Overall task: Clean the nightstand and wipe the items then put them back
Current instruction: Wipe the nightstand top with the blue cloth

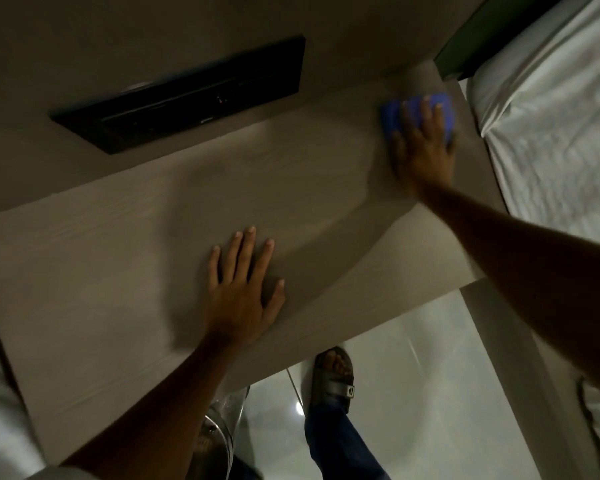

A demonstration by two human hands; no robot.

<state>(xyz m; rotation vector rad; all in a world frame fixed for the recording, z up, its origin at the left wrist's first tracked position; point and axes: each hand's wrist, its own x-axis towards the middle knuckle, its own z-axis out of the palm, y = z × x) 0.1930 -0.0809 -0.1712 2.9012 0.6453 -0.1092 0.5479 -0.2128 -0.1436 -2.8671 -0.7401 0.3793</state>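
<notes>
Right grip (423, 140) pressing blue cloth (413, 109), nightstand (118, 271)

The nightstand (118, 271) shows a broad, flat top in pale grey-brown wood grain, running at a slant from the near left up to the far right, its far edge against the wall and its right end just beside the bed. The top is bare apart from one thing: a blue cloth (444, 109) at the far right corner, lying flat on the wood, bunched and a little blurred. Only its edges show, blue peeking out on the left, far and right sides of what covers it. Soft shadows fall across the middle of the wood.
</notes>
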